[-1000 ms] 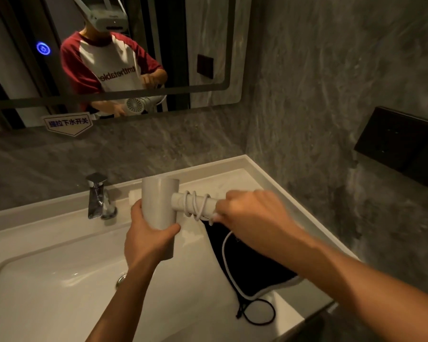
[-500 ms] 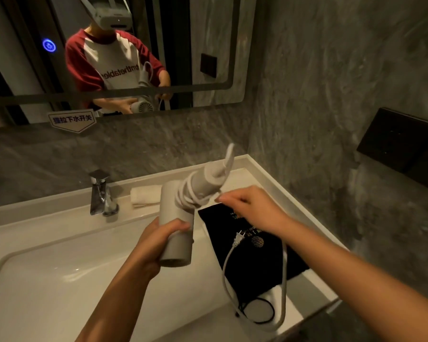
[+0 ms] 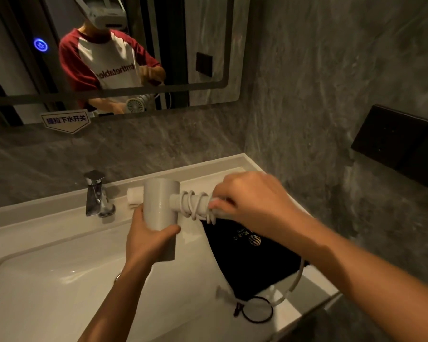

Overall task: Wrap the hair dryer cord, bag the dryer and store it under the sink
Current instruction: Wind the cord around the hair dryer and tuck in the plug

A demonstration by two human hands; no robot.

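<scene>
Hair dryer (image 3: 161, 206) held over the sink (image 3: 47, 280), left hand (image 3: 146, 240) clasped round its barrel, handle lying level toward the right hand (image 3: 247, 196), which pinches the white cord (image 3: 195, 206) at the handle's end; loose cord trails across the black bag (image 3: 252, 257) below

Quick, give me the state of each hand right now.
Left hand: closed on the hair dryer body.
Right hand: closed on the cord at the handle.
</scene>
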